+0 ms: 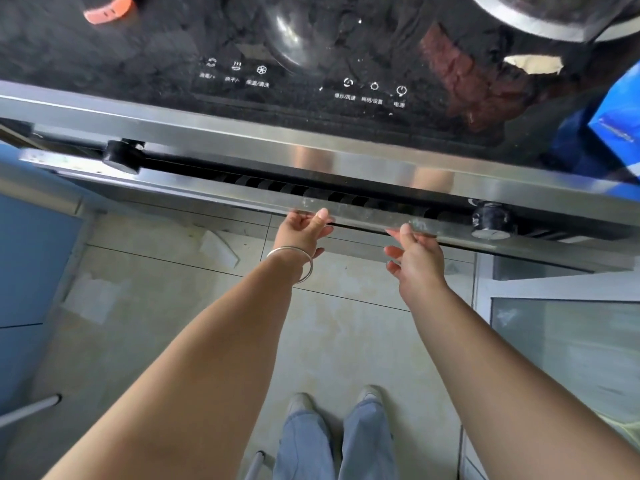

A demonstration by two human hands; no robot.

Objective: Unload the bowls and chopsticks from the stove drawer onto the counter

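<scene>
The stove drawer's steel front lip (363,212) runs below the black glass stove top (138,64), and the drawer looks closed. No bowls or chopsticks show. My left hand (302,233), with a silver bangle on the wrist, pinches the lip, thumb on top and fingers curled beneath. My right hand (417,256) is a little to the right. One fingertip touches the lip's lower edge and the other fingers are spread apart, holding nothing.
Two black knobs (122,155) (490,220) flank the hands on the stove front. A steel pot (530,19) and a blue box (616,123) sit at the top right, an orange object (107,10) at the top left. A blue cabinet (27,265) stands left, a glass-fronted one (561,341) right.
</scene>
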